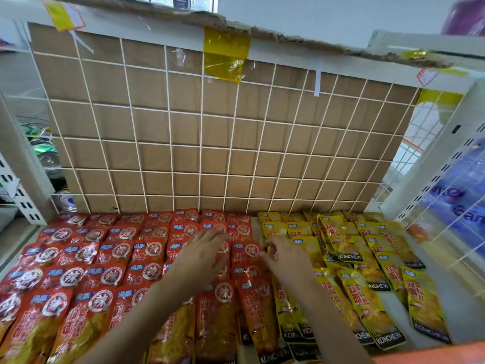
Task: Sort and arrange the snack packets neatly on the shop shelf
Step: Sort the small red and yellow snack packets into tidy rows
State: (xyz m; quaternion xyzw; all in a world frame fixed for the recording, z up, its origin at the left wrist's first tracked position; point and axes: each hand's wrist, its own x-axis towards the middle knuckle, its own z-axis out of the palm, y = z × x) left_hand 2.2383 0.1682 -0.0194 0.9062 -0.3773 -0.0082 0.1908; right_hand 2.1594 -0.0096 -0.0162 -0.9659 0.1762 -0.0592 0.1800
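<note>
Backing red pkts (115, 252), yellow pkts (338, 240): wire grid (201, 145), cardboard (185, 128).

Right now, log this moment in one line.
left hand flat on red packets | right hand at yellow packets' edge, grip unclear

White shelf (468, 313) carrying two blocks of snack packets, all lying flat in overlapping rows. Red packets (115, 254) covering the left and middle. Yellow packets (341, 240) filling the right, several tilting. Bare strip showing along the right edge.
</note>
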